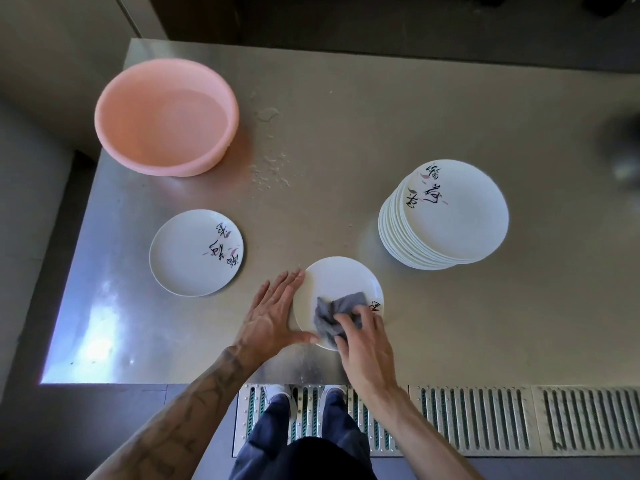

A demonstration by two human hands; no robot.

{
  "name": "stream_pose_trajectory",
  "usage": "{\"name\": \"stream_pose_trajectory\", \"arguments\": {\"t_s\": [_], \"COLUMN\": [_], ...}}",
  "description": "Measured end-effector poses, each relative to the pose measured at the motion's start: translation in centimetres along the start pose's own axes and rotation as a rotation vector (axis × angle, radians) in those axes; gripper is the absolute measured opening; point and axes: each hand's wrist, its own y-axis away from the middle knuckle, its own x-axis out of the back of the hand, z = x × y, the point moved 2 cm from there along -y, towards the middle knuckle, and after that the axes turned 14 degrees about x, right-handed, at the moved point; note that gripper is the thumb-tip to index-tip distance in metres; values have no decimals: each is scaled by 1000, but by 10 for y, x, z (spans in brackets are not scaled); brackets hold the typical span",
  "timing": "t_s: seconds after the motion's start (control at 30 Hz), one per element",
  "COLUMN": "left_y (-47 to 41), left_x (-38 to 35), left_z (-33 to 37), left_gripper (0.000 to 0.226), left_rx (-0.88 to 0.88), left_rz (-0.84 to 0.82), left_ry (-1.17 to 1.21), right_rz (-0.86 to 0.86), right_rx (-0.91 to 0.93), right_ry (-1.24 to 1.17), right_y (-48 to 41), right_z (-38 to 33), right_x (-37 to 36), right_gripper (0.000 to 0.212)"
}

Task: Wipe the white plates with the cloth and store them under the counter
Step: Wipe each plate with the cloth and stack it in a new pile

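Observation:
A white plate with black calligraphy lies flat near the counter's front edge. My right hand presses a crumpled grey cloth onto its near half. My left hand lies flat with fingers spread against the plate's left rim, thumb on the near edge. A single white plate sits alone to the left. A tall stack of matching white plates stands at the right.
A pink plastic basin holding water sits at the back left of the steel counter. Water drops spot the surface beside it. Below the front edge run metal floor grates and my shoes.

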Motion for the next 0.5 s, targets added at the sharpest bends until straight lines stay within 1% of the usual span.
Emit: {"name": "stream_pose_trajectory", "arguments": {"t_s": [0.07, 0.13, 0.2, 0.27, 0.33, 0.4, 0.47, 0.5], "left_y": [0, 0, 0, 0, 1, 0, 0, -1], "left_x": [-1, 0, 1, 1, 1, 1, 1, 0], "left_z": [-1, -1, 0, 1, 1, 1, 1, 1], "left_gripper": [128, 128, 130, 130, 130, 130, 130, 130], "left_rx": [-13, -19, -14, -2, 0, 4, 12, 11], "left_rz": [16, 13, -3, -27, -33, -31, -21, -10], "left_ry": [-1, -4, -1, -2, -4, -6, -7, -2], "right_rz": [-11, -26, -13, 45, 103, 104, 59, 21], "right_rx": [55, 100, 68, 4, -17, -15, 51, 114], "right_ry": [-65, -51, -4, 38, 63, 71, 66, 58], "right_y": [-5, -6, -3, -6, -27, -56, -75, -77], "right_z": [-19, -24, -11, 8, 20, 17, 4, -4], "right_x": [-8, -12, -5, 6, 14, 17, 12, 8], "right_gripper": [35, 32, 39, 50, 49, 43, 38, 40]}}
